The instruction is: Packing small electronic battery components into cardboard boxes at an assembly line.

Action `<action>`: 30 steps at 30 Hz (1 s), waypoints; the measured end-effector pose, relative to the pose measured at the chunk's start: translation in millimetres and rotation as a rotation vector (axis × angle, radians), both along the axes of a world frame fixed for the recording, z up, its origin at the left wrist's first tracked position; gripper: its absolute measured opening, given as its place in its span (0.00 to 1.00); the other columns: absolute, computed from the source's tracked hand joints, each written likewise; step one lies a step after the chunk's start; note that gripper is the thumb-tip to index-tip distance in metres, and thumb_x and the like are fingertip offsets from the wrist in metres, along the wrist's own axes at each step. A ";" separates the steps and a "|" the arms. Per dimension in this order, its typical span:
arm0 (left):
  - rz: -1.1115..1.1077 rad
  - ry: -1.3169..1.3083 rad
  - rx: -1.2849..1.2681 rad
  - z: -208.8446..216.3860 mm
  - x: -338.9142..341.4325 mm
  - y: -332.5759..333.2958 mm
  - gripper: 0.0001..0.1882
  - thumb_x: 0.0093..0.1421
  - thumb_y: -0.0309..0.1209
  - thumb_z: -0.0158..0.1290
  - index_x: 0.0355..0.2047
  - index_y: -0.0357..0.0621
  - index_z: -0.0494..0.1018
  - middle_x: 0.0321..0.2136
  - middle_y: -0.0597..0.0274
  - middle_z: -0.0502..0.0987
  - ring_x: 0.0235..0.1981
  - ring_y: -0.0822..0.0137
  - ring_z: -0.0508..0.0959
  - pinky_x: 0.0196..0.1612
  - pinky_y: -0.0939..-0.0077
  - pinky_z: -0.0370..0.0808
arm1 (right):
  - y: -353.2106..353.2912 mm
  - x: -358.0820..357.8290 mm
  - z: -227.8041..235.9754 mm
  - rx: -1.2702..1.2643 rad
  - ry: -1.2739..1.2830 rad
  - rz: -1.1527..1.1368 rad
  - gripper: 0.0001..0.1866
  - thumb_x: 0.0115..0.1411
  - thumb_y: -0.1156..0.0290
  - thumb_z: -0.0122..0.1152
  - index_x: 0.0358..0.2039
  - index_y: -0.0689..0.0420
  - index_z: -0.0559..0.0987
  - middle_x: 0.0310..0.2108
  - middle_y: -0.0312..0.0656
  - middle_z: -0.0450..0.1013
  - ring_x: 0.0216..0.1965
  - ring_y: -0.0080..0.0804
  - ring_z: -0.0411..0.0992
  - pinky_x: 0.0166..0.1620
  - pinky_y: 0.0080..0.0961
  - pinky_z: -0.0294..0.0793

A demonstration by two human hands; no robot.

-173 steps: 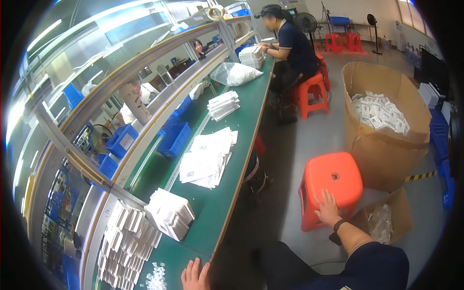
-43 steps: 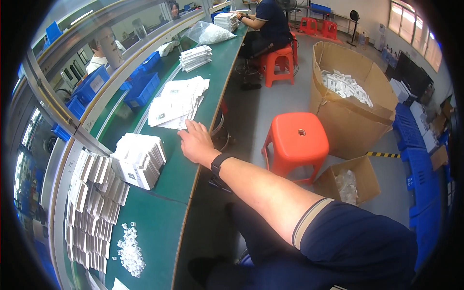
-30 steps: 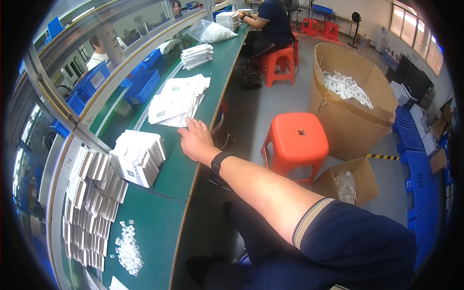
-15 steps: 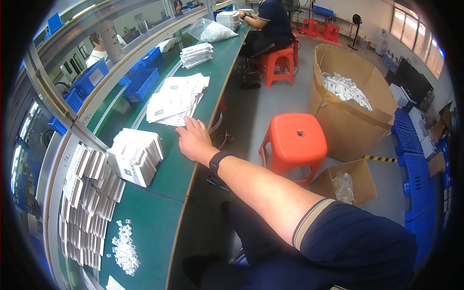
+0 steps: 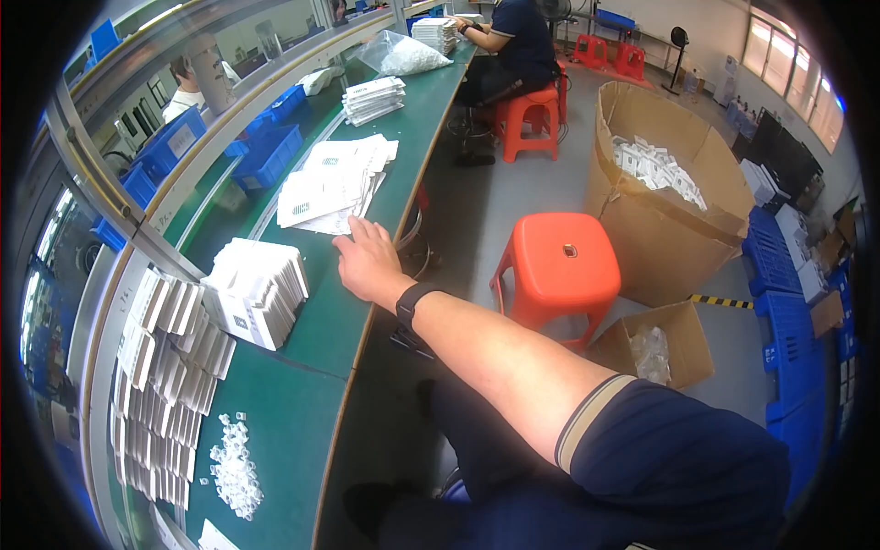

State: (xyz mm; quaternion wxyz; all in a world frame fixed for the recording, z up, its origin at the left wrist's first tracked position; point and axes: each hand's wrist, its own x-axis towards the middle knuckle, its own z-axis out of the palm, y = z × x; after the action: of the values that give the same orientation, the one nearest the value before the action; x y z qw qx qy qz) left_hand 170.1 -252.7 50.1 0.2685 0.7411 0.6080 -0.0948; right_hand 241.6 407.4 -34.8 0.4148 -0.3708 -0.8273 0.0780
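Observation:
My right hand (image 5: 368, 264) rests at the front edge of the green workbench (image 5: 298, 403), a dark watch band (image 5: 417, 302) on its wrist. Its fingers are stretched out and hold nothing. The fingertips lie close to the near corner of a loose, fanned pile of flat white printed packets (image 5: 335, 183); whether they touch it I cannot tell. Left of the hand, a block of upright white packets (image 5: 257, 289) stands on the bench. Nearer to me are stacked rows of white folded pieces (image 5: 170, 385) and a heap of small white plastic parts (image 5: 236, 472). My left hand is out of view.
Farther along the bench lie another packet stack (image 5: 374, 99) and a clear bag of white parts (image 5: 408, 57). A co-worker (image 5: 513, 46) sits at the far end. Blue bins (image 5: 266, 156) line the left. A red stool (image 5: 564, 261) and a large cardboard box (image 5: 669, 229) stand right.
The view has shifted very slightly. My right hand stays in nearly the same place, fingers still stretched by the fanned packets.

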 end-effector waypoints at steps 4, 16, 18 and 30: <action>-0.006 -0.064 0.032 2.7 5.0 22.7 0.26 0.57 0.47 0.57 0.50 0.47 0.69 0.55 0.51 0.70 0.57 0.46 0.69 0.61 0.43 0.60 | 0.4 -4.9 -5.2 0.062 0.074 -0.026 0.17 0.54 0.71 0.53 0.43 0.59 0.81 0.57 0.60 0.65 0.61 0.53 0.61 0.65 0.45 0.53; -0.015 -0.244 0.137 13.1 12.1 88.1 0.25 0.56 0.47 0.58 0.48 0.46 0.71 0.54 0.50 0.72 0.56 0.45 0.71 0.60 0.43 0.62 | 2.3 -6.2 -4.6 0.085 0.083 -0.036 0.15 0.54 0.71 0.55 0.42 0.58 0.82 0.56 0.59 0.67 0.60 0.52 0.62 0.64 0.47 0.55; -0.030 -0.275 0.144 16.2 10.0 106.2 0.25 0.56 0.47 0.59 0.48 0.45 0.72 0.53 0.50 0.72 0.55 0.45 0.71 0.59 0.43 0.62 | 3.9 -1.1 -4.7 -0.007 -0.007 -0.023 0.18 0.57 0.70 0.54 0.48 0.56 0.79 0.59 0.58 0.64 0.63 0.52 0.59 0.66 0.46 0.53; -0.101 -0.447 0.237 37.2 4.9 204.3 0.24 0.55 0.46 0.60 0.46 0.44 0.74 0.52 0.50 0.74 0.54 0.44 0.73 0.59 0.42 0.64 | 3.4 -1.8 -3.8 -0.028 -0.003 -0.025 0.18 0.57 0.70 0.54 0.48 0.56 0.78 0.60 0.59 0.63 0.64 0.52 0.58 0.66 0.47 0.52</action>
State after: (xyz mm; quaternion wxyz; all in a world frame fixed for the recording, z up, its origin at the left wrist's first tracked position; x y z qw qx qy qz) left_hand 175.0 -48.4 87.3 0.3026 0.7993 0.5025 0.1301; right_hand 239.8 410.9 -38.7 0.4091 -0.3869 -0.8221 0.0837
